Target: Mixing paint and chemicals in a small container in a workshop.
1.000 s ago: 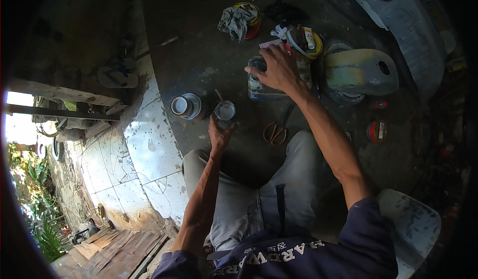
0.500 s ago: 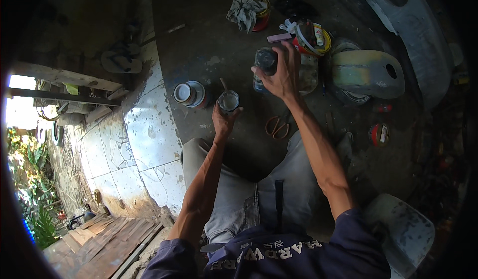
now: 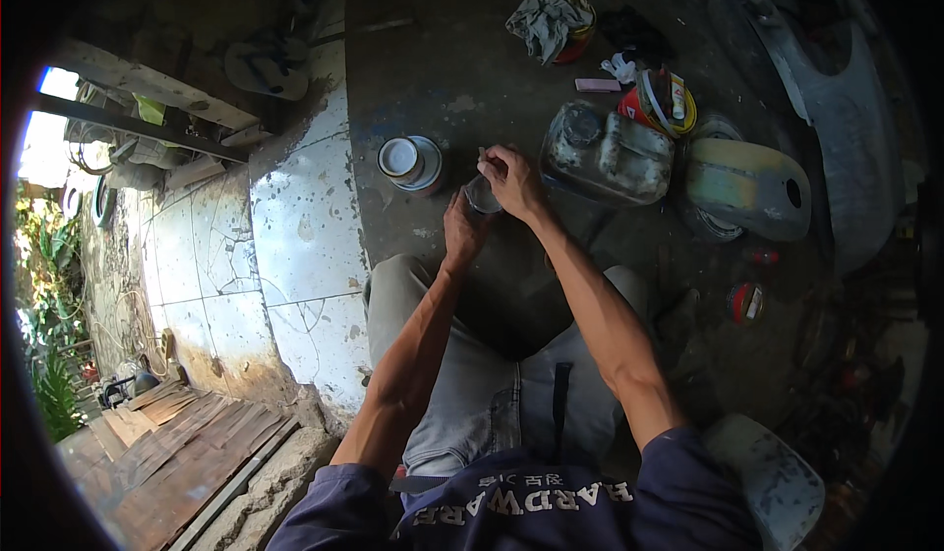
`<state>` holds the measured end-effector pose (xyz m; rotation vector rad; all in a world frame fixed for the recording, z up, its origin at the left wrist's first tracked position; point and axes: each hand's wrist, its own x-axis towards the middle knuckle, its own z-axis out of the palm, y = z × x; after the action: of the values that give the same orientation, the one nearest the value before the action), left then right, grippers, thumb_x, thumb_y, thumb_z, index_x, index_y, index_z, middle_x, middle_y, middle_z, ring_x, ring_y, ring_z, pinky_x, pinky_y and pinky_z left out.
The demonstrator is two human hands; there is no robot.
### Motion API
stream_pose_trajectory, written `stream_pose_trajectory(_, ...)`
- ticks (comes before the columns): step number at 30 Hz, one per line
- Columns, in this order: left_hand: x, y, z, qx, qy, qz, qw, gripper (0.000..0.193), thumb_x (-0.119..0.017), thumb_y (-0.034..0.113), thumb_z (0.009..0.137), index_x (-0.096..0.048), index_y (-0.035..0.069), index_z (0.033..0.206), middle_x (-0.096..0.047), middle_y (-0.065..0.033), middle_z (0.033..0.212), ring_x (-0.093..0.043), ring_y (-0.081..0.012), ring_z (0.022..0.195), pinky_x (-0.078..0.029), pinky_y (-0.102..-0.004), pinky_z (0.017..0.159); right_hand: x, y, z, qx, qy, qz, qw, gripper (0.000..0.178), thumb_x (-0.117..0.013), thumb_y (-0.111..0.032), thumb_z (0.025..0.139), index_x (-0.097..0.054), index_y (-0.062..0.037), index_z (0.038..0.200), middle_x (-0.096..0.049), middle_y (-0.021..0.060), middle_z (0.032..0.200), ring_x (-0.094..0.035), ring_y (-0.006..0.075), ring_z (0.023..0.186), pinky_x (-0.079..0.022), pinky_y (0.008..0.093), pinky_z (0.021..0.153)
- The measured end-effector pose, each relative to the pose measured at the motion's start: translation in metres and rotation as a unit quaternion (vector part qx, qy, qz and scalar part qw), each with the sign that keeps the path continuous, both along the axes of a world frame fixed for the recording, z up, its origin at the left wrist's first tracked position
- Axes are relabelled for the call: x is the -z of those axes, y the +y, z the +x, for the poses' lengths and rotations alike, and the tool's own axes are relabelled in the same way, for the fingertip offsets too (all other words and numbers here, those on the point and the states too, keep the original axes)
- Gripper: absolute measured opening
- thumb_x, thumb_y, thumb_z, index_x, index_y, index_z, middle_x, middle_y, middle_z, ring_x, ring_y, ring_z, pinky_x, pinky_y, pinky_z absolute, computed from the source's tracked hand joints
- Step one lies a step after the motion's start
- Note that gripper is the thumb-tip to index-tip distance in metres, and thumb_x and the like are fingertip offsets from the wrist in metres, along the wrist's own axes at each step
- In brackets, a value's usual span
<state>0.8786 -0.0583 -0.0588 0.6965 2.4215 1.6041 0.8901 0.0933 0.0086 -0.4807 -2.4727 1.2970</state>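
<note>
the left hand (image 3: 462, 229) is clamped around a small can (image 3: 482, 197), and the right hand (image 3: 513, 179) pinches something at its rim. a lidded tin (image 3: 411, 163) sits nearby on the floor (image 3: 462, 69); the can's contents are hidden.

Both arms stretched out forward over the knees, hands meeting close together: left hand (image 3: 462, 229) cupped with fingers curled, right hand (image 3: 511, 179) curled just above it.

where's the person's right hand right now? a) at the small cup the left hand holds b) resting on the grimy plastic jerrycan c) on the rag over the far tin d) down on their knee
a: the right hand is at the top of the small cup that the left hand holds from below; the grimy jerrycan sits untouched beside it.
</note>
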Motion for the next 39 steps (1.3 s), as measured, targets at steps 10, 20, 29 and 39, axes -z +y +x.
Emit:
stream_pose_trajectory(10, -0.015, 0.014, 0.006, -0.028, -0.008, 0.032, 0.999, 0.064, -0.087, 0.014, 0.073, -0.062, 0.004, 0.131, -0.066, -0.0201, 0.125, -0.059, -0.043, 0.119, -0.046, -0.0504, 0.105, -0.032, -0.01, 0.036, -0.037, 0.071, 0.116, 0.99, 0.005, -0.062, -0.008, 0.097, -0.062, -0.0034, 0.098, -0.067, 0.0169, 0.084, -0.069, 0.0399, 0.083, -0.053, 0.0464, 0.071)
stream_pose_trajectory(20, -0.034, 0.014, 0.006, -0.005, -0.098, 0.101, 0.99, 0.062, -0.088, 0.015, 0.077, -0.062, 0.004, 0.132, -0.069, -0.0173, 0.127, -0.064, -0.0353, 0.121, -0.051, -0.0437, 0.104, -0.052, -0.006, 0.043, -0.024, 0.107, 0.076, 0.991, 0.003, -0.063, -0.004, 0.097, -0.064, -0.0017, 0.098, -0.068, 0.0175, 0.084, -0.068, 0.0378, 0.074, -0.052, 0.0424, 0.065)
stream_pose_trajectory(29, -0.025, 0.012, 0.008, -0.004, -0.037, 0.066, 0.997, 0.063, -0.086, 0.01, 0.08, -0.058, 0.001, 0.135, -0.071, -0.0162, 0.125, -0.069, -0.0299, 0.118, -0.053, -0.0394, 0.102, -0.056, -0.009, 0.045, -0.028, 0.076, 0.052, 0.995, 0.003, -0.064, -0.006, 0.096, -0.065, -0.0031, 0.097, -0.071, 0.0157, 0.085, -0.067, 0.0379, 0.075, -0.051, 0.0444, 0.07)
stream_pose_trajectory(39, -0.053, 0.008, 0.013, -0.01, -0.062, 0.097, 0.993, 0.069, -0.09, 0.025, 0.081, -0.057, 0.001, 0.136, -0.071, -0.0193, 0.127, -0.066, -0.0387, 0.121, -0.045, -0.05, 0.111, -0.077, -0.003, 0.056, -0.009, 0.133, 0.134, 0.982, 0.005, -0.064, -0.007, 0.096, -0.066, -0.0024, 0.097, -0.07, 0.014, 0.083, -0.065, 0.0378, 0.073, -0.05, 0.045, 0.07)
